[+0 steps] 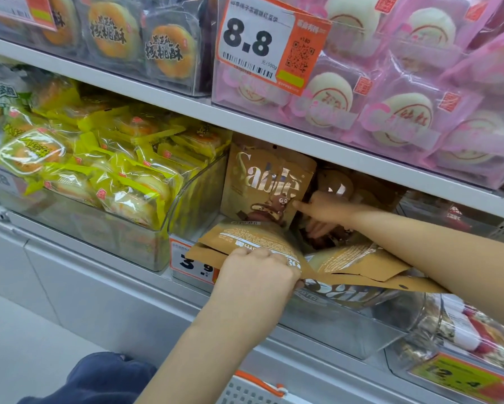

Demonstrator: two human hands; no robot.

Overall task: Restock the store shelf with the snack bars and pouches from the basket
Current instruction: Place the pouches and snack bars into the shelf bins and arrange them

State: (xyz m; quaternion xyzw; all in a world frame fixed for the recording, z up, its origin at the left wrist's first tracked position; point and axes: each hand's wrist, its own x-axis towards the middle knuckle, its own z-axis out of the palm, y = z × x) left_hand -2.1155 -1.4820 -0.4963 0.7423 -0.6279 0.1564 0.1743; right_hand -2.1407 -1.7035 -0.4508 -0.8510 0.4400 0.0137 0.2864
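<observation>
Tan pouches fill the middle of the view, all down in one clear plastic bin (326, 325) on the middle shelf. One upright pouch (267, 185) stands at the bin's left side, front facing out, with "Sable" in pale letters and a brown cartoon animal below.

Right hand (322, 209) is reaching deep under the shelf edge, forefinger stretched out and touching the lower right of that upright pouch. Its other fingers curl down among the dark packs behind; whether they hold anything there, I cannot tell.

Left hand (259, 269) comes up from below, knuckles toward us, fingers curled and gripping the near edge of a flat pouch (245, 239) that lies tilted over the bin's front lip, back side up with small white print. Just to the right, more flat pouches (358, 265) lie stacked and overlapping, partly under the right forearm.

Left of the bin, another clear bin holds yellow-wrapped cakes (105, 167), heaped high. On the shelf above sit pink-wrapped round cakes (405, 112) and clear packs of golden cookies (169, 51), with an orange and white price tag (271, 45) reading 8.8. A second price tag (192, 262) on the pouch bin is half hidden by the left hand. Bottom centre, the grey basket (253, 392) with its orange handle peeks into view.
</observation>
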